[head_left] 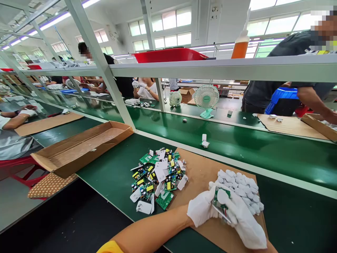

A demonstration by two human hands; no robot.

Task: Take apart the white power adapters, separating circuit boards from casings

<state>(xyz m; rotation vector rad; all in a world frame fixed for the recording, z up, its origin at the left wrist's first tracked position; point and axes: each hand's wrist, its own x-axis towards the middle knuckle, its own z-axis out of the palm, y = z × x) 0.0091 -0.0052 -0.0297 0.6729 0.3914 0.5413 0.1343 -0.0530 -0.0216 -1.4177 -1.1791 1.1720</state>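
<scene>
The left forearm reaches in from the near edge, bare below a yellow sleeve, and the left hand bends inward in a white fabric glove; the right hand, gloved alike, comes from the near right and slants to meet it. Both are closed on one green circuit board — held tilted above the cardboard sheet, with a pale rounded piece against its face and red wire near its lower end.

Just beyond the right hand lies a heap of white pieces, matte, rounded and lumpy; to the left, a loose pile of boards mixes yellow blocks, flat white plates and green panels, partly on the smooth green surface. Farther left sits a long, shallow cardboard box; a glossy green belt runs along the far side.
</scene>
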